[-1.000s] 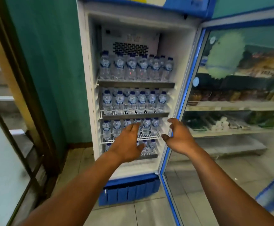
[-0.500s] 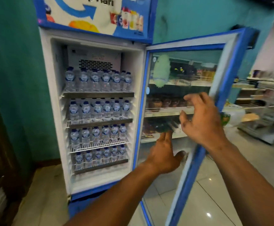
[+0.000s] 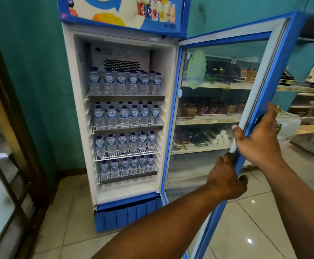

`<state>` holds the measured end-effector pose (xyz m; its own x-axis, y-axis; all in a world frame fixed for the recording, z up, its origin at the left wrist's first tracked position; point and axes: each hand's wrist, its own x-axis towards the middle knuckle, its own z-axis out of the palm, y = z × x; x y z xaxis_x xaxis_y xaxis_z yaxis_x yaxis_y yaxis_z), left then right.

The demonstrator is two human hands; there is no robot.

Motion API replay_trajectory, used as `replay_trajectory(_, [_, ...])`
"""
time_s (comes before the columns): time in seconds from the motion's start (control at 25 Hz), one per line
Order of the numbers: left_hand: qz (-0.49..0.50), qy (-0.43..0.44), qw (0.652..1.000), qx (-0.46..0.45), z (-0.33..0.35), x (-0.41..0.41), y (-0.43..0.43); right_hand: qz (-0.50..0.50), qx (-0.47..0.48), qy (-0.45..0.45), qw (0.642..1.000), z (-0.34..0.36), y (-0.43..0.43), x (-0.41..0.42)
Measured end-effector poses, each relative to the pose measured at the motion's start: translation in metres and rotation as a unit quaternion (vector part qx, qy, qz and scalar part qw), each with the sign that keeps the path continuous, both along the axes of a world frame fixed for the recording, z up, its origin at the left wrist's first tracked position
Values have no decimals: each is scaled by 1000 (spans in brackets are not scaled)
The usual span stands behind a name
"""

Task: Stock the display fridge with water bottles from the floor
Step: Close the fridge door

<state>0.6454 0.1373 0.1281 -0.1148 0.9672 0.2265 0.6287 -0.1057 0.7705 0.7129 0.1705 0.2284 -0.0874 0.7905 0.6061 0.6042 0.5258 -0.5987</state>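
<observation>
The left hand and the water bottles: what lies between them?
In the head view, the open glass door lies between the left hand and the water bottles.

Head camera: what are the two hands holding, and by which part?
Both hold the open fridge door by its free blue edge: right hand at the handle recess, left hand just below, fingers wrapped round.

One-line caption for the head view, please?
The left hand and right hand grip the open glass door of the display fridge by its free edge; four shelves hold rows of water bottles.
</observation>
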Motion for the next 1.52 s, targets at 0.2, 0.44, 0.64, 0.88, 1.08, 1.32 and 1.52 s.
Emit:
replay_trajectory(0.2, [13,-21,999,26,-8,-12,-8,3,43,-9,999,-6,-10,-10])
replay_trajectory(0.44, [145,-44,974,171,-30,-67,-46,82,146,-30,985,-32,-34,-53])
replay_trajectory(0.64, [223,-7,953,207,-36,-146,-80,174,177,-117,962,-52,-57,-133])
replay_trajectory(0.88, [305,-13,937,170,-30,-263,-106,232,158,-111,954,-56,-74,-251])
replay_trajectory(1.08, [303,-22,938,168,-38,-370,-108,242,175,-119,947,-62,-70,-360])
replay_trajectory(1.32, [283,-24,950,131,-40,-523,-83,198,175,-142,954,-70,-49,-509])
replay_trajectory(1.52, [258,-52,954,143,-45,-604,-49,159,179,-204,949,-65,-23,-594])
